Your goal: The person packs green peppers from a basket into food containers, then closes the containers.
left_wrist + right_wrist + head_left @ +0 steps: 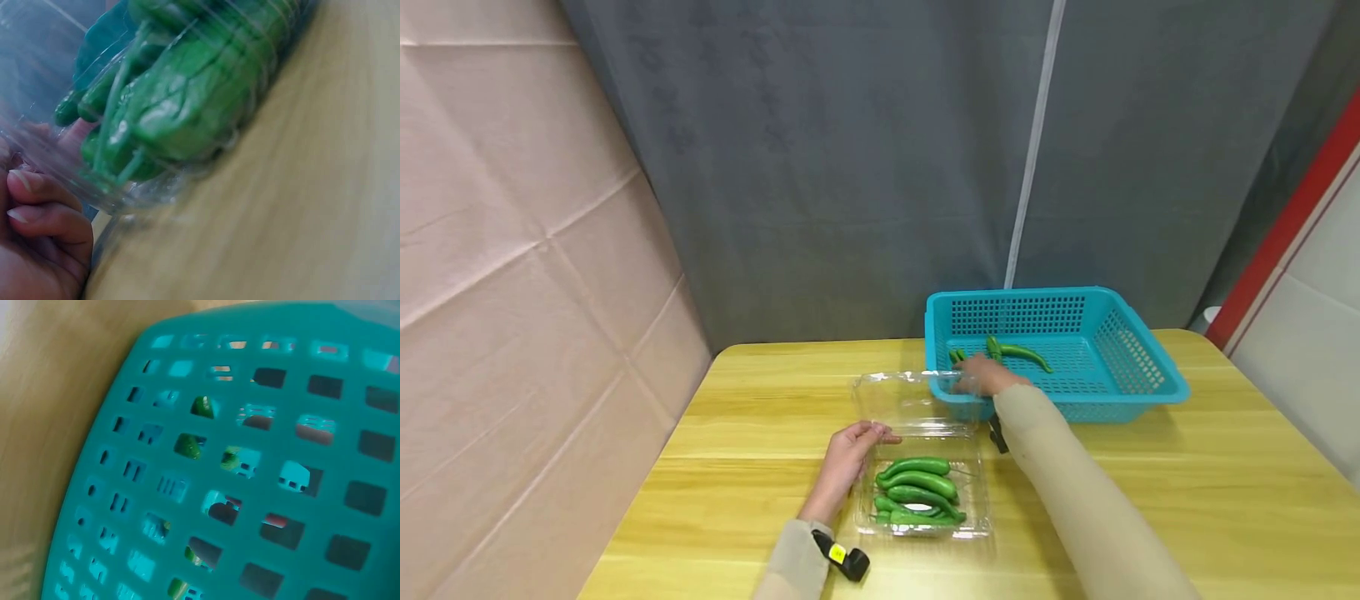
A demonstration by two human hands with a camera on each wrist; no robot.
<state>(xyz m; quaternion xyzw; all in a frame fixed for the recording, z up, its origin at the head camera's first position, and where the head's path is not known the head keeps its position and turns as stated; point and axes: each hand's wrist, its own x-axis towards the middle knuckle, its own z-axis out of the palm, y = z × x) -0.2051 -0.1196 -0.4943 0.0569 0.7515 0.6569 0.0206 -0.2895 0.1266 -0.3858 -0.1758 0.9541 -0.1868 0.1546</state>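
Note:
On the table a hinged clear plastic box (982, 500) lies with its lid (902, 400) folded back. Several green peppers (916, 481) lie side by side inside it. My left hand (846, 460) pinches the box's left edge near the hinge; the left wrist view shows curled fingers (53, 215) at the clear wall. Over the near left rim of a blue basket (1120, 410), my right hand (991, 375) reaches in among a few green peppers (1028, 356). Its fingertips are mostly hidden, and whether they hold a pepper I cannot tell. The basket's perforated wall fills the right wrist view.
The wooden table (760, 442) extends on both sides of the box. A dark grey curtain (835, 167) hangs behind it, and a pale cloth wall (535, 317) stands on the left. The back of the box lid overlaps the basket's near left corner in the head view.

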